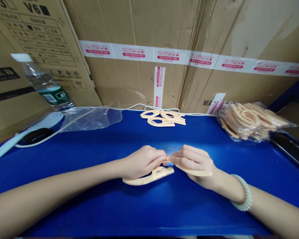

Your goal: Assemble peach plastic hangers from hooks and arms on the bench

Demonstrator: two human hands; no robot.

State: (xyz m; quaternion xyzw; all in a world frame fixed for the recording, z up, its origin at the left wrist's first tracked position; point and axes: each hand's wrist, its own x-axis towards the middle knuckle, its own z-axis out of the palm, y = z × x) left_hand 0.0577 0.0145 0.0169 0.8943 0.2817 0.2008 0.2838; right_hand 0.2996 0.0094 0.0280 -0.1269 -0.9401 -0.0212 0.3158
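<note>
My left hand (142, 162) and my right hand (192, 162) meet over the middle of the blue table (129, 205), fingertips pinched together. Each grips one peach plastic looped piece. The left piece (149, 177) lies flat under my left palm, pointing left. The right piece (196, 172) sticks out under my right palm toward the wrist, which wears a pale bead bracelet (244, 197). The two pieces touch where my fingertips meet; how they join is hidden by the fingers.
A small pile of the same peach pieces (164, 118) lies at the back centre. A clear bag of more pieces (251, 121) sits back right. An empty clear bag (92, 118), a water bottle (43, 83), a white cable and a black object lie back left. Cardboard boxes (149, 49) wall the back.
</note>
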